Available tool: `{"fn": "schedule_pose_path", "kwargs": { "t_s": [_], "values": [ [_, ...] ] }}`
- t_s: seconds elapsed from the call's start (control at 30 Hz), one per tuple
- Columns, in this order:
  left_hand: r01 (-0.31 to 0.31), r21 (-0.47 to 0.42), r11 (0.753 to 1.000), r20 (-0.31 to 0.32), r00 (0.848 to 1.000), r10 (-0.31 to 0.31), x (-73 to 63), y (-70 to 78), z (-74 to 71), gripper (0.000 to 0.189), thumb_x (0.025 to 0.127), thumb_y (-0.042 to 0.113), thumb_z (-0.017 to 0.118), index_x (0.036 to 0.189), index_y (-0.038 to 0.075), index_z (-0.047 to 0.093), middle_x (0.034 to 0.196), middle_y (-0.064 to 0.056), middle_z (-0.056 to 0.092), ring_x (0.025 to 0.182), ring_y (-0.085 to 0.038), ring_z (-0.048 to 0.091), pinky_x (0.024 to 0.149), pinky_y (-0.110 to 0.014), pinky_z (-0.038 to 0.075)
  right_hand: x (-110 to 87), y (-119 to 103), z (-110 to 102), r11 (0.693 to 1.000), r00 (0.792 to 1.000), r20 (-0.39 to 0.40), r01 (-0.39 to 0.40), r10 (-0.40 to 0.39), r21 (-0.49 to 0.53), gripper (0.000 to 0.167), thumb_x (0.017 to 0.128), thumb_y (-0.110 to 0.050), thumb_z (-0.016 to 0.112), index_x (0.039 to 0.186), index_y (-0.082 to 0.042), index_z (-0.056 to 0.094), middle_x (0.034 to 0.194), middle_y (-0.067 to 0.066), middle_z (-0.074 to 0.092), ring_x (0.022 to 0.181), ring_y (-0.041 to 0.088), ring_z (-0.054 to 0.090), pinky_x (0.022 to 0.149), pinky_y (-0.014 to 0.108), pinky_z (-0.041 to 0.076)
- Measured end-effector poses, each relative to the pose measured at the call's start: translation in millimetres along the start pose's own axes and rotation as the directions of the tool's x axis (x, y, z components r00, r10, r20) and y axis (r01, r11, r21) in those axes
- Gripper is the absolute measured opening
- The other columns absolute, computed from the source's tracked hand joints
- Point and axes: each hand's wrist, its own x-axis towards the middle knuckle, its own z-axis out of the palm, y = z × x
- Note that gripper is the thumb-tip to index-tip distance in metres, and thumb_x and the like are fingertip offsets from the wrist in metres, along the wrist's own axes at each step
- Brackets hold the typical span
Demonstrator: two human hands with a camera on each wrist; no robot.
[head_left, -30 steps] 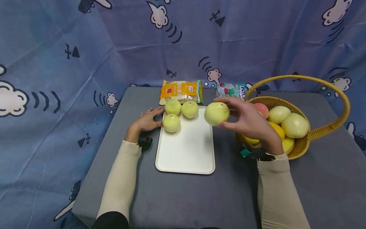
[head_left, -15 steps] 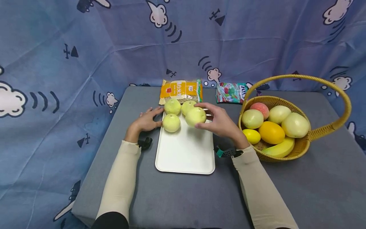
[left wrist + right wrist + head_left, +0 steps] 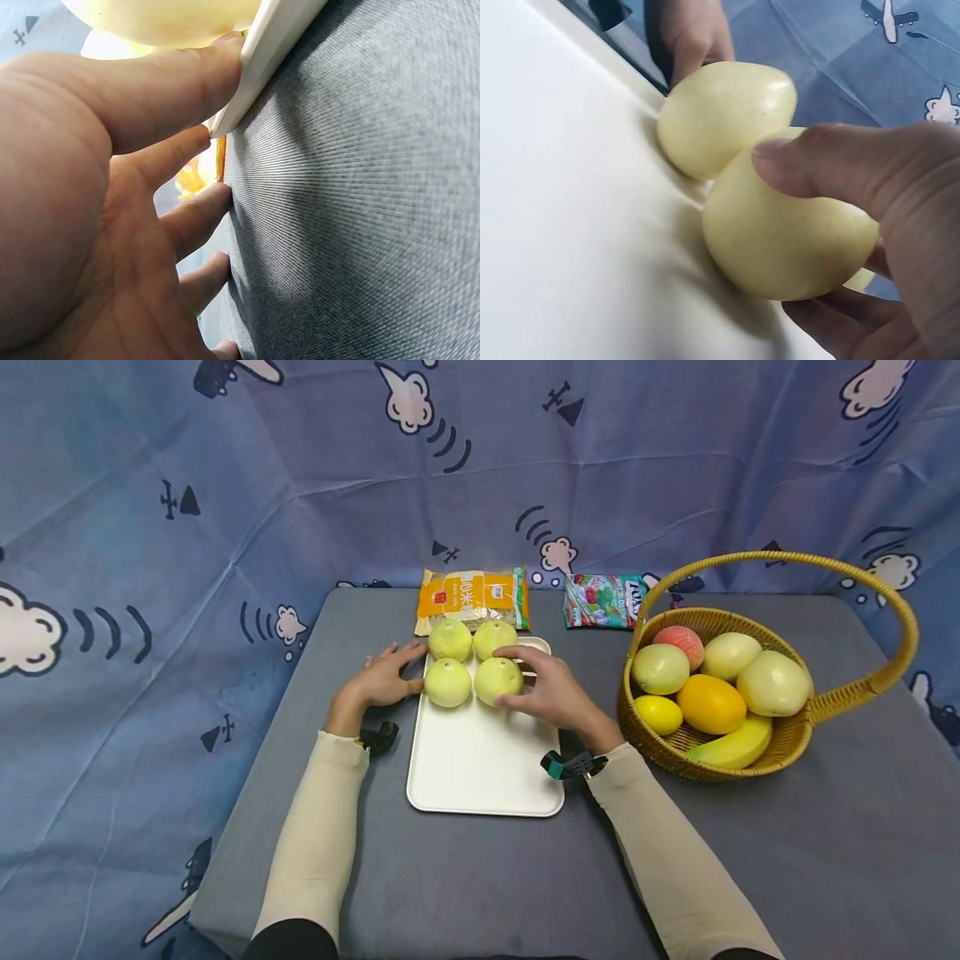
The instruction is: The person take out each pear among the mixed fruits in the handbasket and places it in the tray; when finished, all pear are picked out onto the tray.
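Note:
My right hand [image 3: 552,692] holds a pale yellow-green round fruit [image 3: 780,225] between thumb and fingers, close over the white tray [image 3: 486,760]. Its kind I cannot tell. Three similar fruits sit at the tray's far end: a front-left fruit [image 3: 447,683], a back-left fruit [image 3: 450,640] and a back-right fruit [image 3: 493,637]. Together with the held one they form a tight square. My left hand [image 3: 386,677] lies at the tray's left edge with fingers spread. In the left wrist view its thumb [image 3: 180,90] touches the tray's rim, and the other fingertips meet the grey cloth.
To the right stands a yellow wicker basket [image 3: 637,735] with a tall handle, holding a banana [image 3: 735,745], a lemon [image 3: 658,715], a peach [image 3: 681,643] and other fruit. Behind the tray lie an orange grain bag [image 3: 472,597] and a teal snack packet [image 3: 606,602].
My right hand has carried the fruit left from beside the basket and down to the tray, next to the front-left fruit. My left hand has stayed at the tray's edge.

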Motion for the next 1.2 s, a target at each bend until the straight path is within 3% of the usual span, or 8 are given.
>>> {"fn": "schedule_pose_path", "kwargs": {
  "t_s": [0.27, 0.47, 0.63, 0.83, 1.07, 1.2],
  "values": [
    [-0.002, -0.003, 1.000, -0.003, 1.000, 0.002, -1.9, -2.5, -0.6, 0.078, 0.109, 0.035, 0.066, 0.176, 0.020, 0.029, 0.185, -0.008, 0.015, 0.172, -0.041, 0.000, 0.132, -0.075, -0.008, 4.2, 4.3, 9.9, 0.998, 0.999, -0.031, 0.009, -0.011, -0.067, 0.076, 0.085, -0.014, 0.097, 0.153, -0.014, 0.064, 0.156, 0.015, 0.060, 0.145, 0.035, 0.057, 0.112, 0.047, 0.058],
    [-0.001, -0.003, 1.000, 0.000, 1.000, 0.001, -2.5, -1.3, -0.5, 0.078, 0.109, 0.036, 0.067, 0.176, 0.020, 0.030, 0.186, -0.007, 0.015, 0.172, -0.040, 0.000, 0.132, -0.074, -0.008, 1.1, -2.0, -0.2, 0.996, 1.000, -0.008, 0.001, -0.002, -0.087, 0.078, 0.087, -0.017, 0.095, 0.156, -0.010, 0.059, 0.158, 0.016, 0.056, 0.140, 0.037, 0.062, 0.112, 0.046, 0.059],
    [0.000, -0.001, 1.000, 0.001, 1.000, 0.000, -1.8, 0.7, -0.5, 0.079, 0.109, 0.036, 0.067, 0.176, 0.020, 0.030, 0.186, -0.007, 0.015, 0.172, -0.040, 0.000, 0.132, -0.074, -0.008, -10.9, -23.4, -27.1, 0.996, 1.000, -0.005, -0.024, 0.024, -0.086, 0.075, 0.090, -0.017, 0.093, 0.156, -0.009, 0.059, 0.158, 0.017, 0.056, 0.137, 0.043, 0.064, 0.115, 0.052, 0.056],
    [-0.005, 0.006, 1.000, -0.002, 1.000, 0.005, -0.3, 0.4, 0.4, 0.079, 0.109, 0.036, 0.067, 0.176, 0.020, 0.029, 0.185, -0.007, 0.016, 0.172, -0.040, 0.000, 0.132, -0.075, -0.007, -40.4, -46.8, -65.6, 0.996, 0.998, -0.014, 0.056, -0.057, -0.064, 0.064, 0.092, -0.018, 0.091, 0.150, -0.009, 0.065, 0.152, 0.014, 0.063, 0.138, 0.037, 0.065, 0.118, 0.050, 0.053],
    [-0.007, -0.007, 1.000, 0.002, 1.000, 0.007, -1.2, 0.6, 0.1, 0.078, 0.109, 0.033, 0.067, 0.176, 0.018, 0.029, 0.185, -0.008, 0.016, 0.172, -0.040, 0.000, 0.132, -0.075, -0.009, -89.9, -52.1, -121.5, 0.994, 0.993, -0.073, 0.086, -0.091, -0.073, 0.060, 0.089, -0.004, 0.091, 0.146, -0.009, 0.069, 0.144, 0.003, 0.069, 0.134, 0.013, 0.067, 0.112, 0.014, 0.050],
    [-0.009, -0.009, 1.000, -0.002, 1.000, 0.009, -1.6, -0.6, -0.1, 0.077, 0.109, 0.032, 0.067, 0.175, 0.019, 0.030, 0.185, -0.009, 0.015, 0.172, -0.041, 0.000, 0.131, -0.076, -0.009, -118.2, -44.8, -152.7, 0.992, 0.986, -0.158, 0.035, -0.054, -0.121, 0.062, 0.088, 0.000, 0.091, 0.145, -0.011, 0.070, 0.139, -0.005, 0.069, 0.125, -0.001, 0.066, 0.105, 0.005, 0.048]
  ]
}}
